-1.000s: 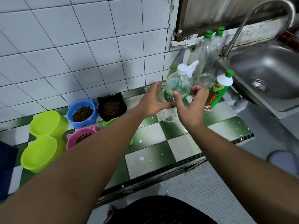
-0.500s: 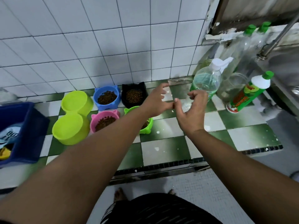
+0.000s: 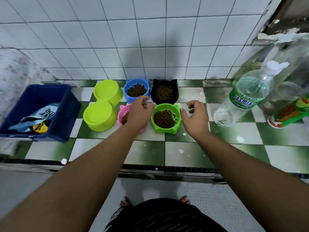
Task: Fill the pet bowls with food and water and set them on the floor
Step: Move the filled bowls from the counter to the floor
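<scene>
Head view: five pet dishes stand on the green-and-white checked tile bench, near its back edge along the wall.

1. Bowl layout. The green cat-eared plastic bowl [image 3: 166,118], filled with brown kibble, stands nearest the front edge. Behind it are the black cat-eared bowl [image 3: 165,91] and the blue cat-eared bowl [image 3: 136,89], both holding kibble. The pink bowl [image 3: 123,114] sits just left of the green one, partly hidden by a forearm. The lime-yellow double dish [image 3: 103,105] stands further left; no food is visible in either well.

2. Hands. The left hand [image 3: 140,113] hovers at the green bowl's left rim, fingers loosely curled and holding nothing. The right hand [image 3: 194,116] hovers just beside the right rim, fingers half open and likewise empty. Contact with the rim cannot be confirmed.

3. Key relation. The green bowl lies directly between the two hands. Both are about equally near, so a two-handed lift by opposite rims appears to be the step in hand.

4. Water supply. The clear plastic water bottle with green label [image 3: 246,97] stands toward the bench's right end, nearer the right hand.
</scene>
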Available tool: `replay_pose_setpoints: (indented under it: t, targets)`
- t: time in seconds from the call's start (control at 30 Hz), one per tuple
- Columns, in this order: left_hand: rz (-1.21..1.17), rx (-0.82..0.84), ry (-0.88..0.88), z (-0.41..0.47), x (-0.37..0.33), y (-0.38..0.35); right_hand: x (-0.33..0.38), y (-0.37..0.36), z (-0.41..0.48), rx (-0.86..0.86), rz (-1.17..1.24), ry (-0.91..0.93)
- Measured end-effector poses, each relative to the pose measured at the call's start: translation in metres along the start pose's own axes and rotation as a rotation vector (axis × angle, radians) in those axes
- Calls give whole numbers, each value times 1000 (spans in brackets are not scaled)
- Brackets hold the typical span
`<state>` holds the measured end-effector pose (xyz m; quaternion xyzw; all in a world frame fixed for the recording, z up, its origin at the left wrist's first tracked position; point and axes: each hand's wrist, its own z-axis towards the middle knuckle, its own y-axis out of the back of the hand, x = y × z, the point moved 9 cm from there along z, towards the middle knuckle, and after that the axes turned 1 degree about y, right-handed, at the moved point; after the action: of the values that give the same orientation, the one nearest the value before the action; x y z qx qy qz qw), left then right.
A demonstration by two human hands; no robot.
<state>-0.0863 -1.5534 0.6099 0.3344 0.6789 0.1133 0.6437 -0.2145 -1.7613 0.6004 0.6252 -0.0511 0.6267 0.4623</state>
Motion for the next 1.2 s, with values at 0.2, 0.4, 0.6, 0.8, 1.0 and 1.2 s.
replay_pose_setpoints:
  t: [0.2,0.4,0.6,0.8,1.0,1.2]
  targets:
    - [119,-212,193,-8,95,62,-69,-60,-12,221,-161,-517]
    - [118,-95,365,-6,157,43,-78,-73,-23,211,-253,-625]
    - [-104,-151,418,-10,149,46,-62,-72,-28,147,-233,-612]
    - [-212,-164,472,-10,146,42,-52,-64,-33,89,-101,-631]
    - [-485,-128,576,-3,155,32,-65,-63,-44,89,101,-696]
    - [-636,61,562,-1,149,22,-39,-57,-66,59,251,-759]
